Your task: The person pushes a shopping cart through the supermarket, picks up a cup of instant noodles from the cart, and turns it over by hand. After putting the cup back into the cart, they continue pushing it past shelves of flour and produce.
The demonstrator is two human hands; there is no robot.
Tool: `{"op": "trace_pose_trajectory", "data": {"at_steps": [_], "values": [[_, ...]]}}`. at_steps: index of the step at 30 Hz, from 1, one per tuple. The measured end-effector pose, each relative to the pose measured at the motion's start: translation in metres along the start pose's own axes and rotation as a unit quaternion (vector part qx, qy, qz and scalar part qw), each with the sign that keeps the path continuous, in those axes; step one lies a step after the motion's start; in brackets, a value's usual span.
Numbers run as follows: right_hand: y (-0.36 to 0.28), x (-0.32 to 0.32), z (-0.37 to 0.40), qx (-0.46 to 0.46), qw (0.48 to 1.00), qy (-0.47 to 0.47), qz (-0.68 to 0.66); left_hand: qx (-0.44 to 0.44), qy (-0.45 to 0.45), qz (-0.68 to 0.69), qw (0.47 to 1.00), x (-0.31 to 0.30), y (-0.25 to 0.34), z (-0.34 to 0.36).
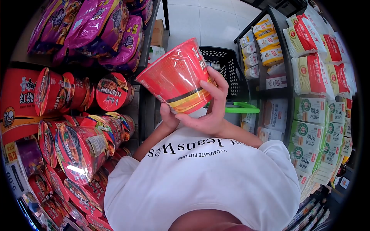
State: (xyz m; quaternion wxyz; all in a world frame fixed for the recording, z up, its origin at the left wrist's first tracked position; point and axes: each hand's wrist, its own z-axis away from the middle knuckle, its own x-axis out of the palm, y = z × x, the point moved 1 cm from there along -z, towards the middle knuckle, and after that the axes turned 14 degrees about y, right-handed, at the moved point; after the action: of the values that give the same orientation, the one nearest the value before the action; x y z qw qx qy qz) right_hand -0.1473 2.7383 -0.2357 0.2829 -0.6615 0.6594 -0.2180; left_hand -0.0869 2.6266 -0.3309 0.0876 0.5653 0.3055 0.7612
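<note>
A red instant noodle bucket [175,73] with a yellow and black band is tilted in front of my chest, its wide rim toward the upper left. My right hand [214,104] grips its right side and narrow base, fingers curled round the wall. At the lower left of the base, my left hand [169,118] supports it, thumb against the side; its other fingers are hidden behind the bucket. Beside me on the left, stacked red noodle buckets [83,150] fill the shelf, and one more bucket [113,91] lies with its lid facing me.
Purple noodle packs [96,27] lie on the upper left shelf. Beyond my hands is a black perforated shopping basket [237,73] with a green handle [242,110]. On the right stand racks with yellow-white packs [271,56], red-white bags [308,73] and green-white boxes [306,134].
</note>
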Motion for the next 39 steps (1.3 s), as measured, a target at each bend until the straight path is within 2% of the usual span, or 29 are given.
{"op": "trace_pose_trajectory", "data": {"at_steps": [15, 29, 39], "values": [[0.001, -0.002, 0.001, 0.007, 1.000, 0.008, 0.003, -0.012, 0.000, -0.008, 1.000, -0.010, -0.006, -0.004], [0.001, -0.002, 0.005, 0.016, 1.000, 0.008, 0.005, 0.069, 0.016, -0.074, 0.995, 0.003, 0.007, -0.004], [0.003, -0.002, 0.009, 0.034, 0.999, 0.014, 0.006, 0.066, 0.019, -0.102, 0.992, 0.000, 0.006, -0.003]]}}
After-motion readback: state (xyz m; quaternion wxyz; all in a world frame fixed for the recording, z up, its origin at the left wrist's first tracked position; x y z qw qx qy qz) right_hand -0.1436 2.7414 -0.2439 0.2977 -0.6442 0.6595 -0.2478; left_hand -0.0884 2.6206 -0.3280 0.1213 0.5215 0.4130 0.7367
